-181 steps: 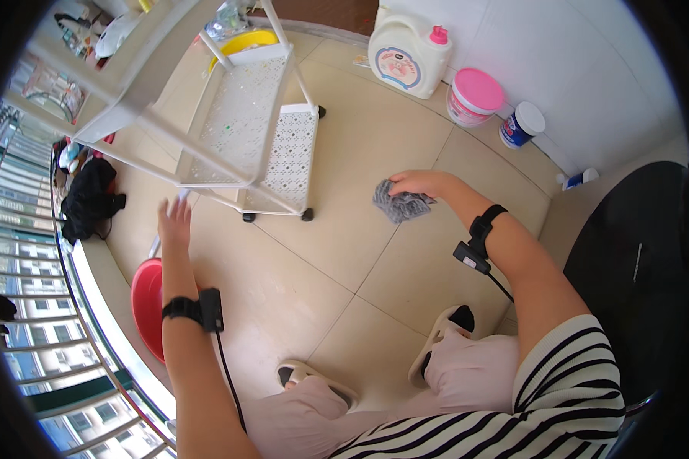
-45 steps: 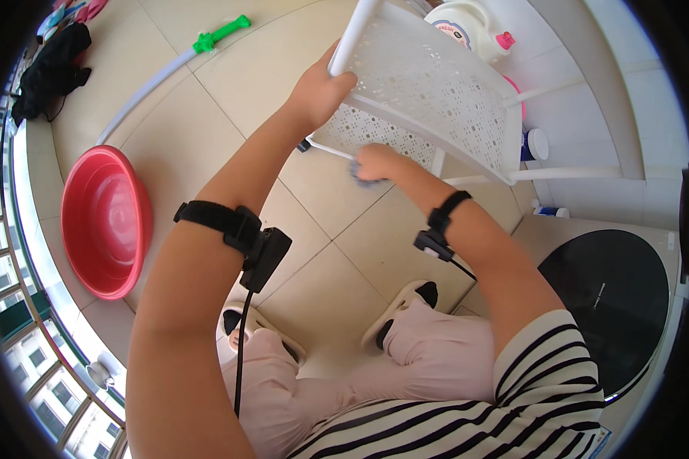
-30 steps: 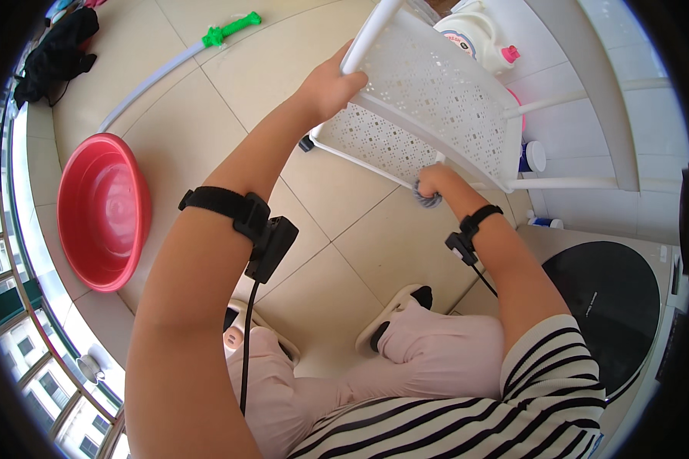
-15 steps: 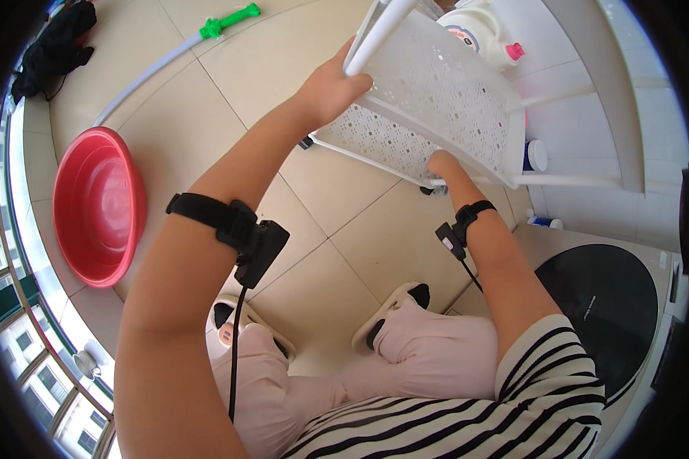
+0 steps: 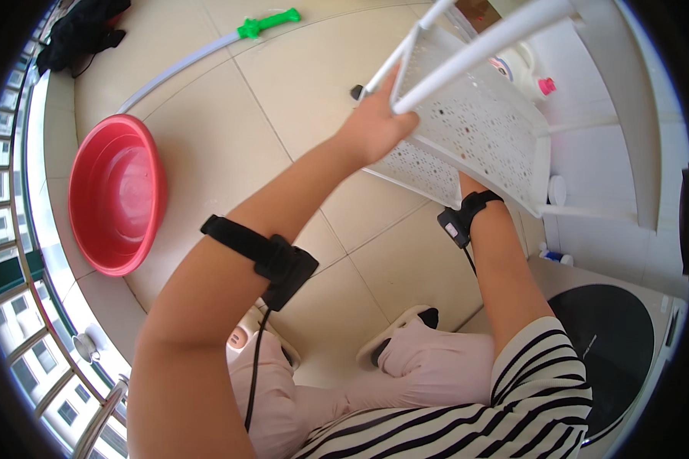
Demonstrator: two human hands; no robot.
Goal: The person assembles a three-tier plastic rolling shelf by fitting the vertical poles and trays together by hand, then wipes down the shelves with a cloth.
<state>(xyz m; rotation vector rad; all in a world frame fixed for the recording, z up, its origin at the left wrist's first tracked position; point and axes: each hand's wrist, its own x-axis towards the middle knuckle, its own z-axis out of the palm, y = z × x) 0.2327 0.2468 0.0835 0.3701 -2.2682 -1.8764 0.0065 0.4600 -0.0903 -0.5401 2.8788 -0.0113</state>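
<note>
A white rolling shelf cart [image 5: 475, 134] with perforated trays stands tilted in front of me at the upper right. My left hand [image 5: 379, 126] is closed around the near left corner of its upper tray, by the white post. My right forearm [image 5: 505, 252] reaches in beneath that tray, over the lower tray [image 5: 421, 170]. The upper tray hides my right hand, so its fingers do not show. One black caster [image 5: 357, 92] sticks out at the cart's far left. Black straps with small devices are on both forearms.
A red basin [image 5: 119, 195] stands by the left wall. Beyond it lies a pale hose with a green end [image 5: 270, 23]. Behind the cart is a white jug with a pink cap [image 5: 545, 86]. A washing machine with a dark round lid [image 5: 605, 352] is at my right.
The cart has shifted and turned, its left corner coming nearer with my left hand. My right hand has gone farther under the upper tray, out of sight. The whole view has swung slightly left.
</note>
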